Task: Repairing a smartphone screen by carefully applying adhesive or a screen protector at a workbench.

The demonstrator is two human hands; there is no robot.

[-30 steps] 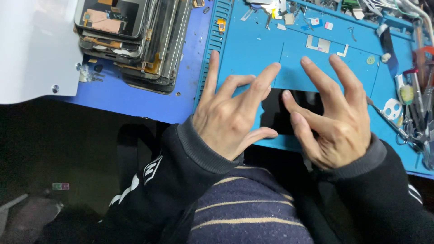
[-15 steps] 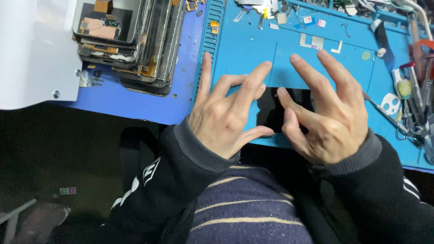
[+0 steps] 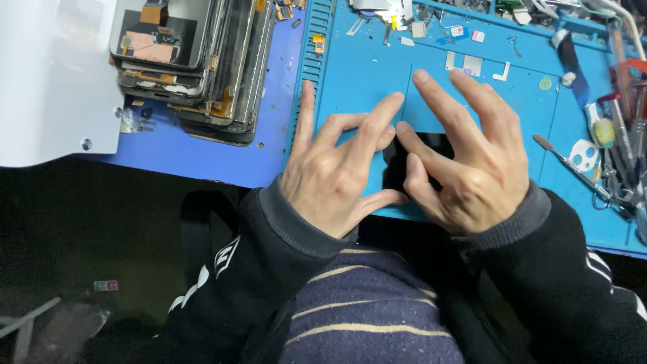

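Both hands are pressing down on a black phone screen (image 3: 404, 162) lying flat on the blue work mat (image 3: 364, 74), right around the middle of the frame. Left hand (image 3: 337, 168) has its fingers spread wide and its thumb at the screen's lower edge; right hand (image 3: 465, 162) is splayed too, fingers over the top. Neither is gripping anything. Stack of old screen assemblies (image 3: 195, 61) sits upper left on the bench, tools (image 3: 606, 141) far right.
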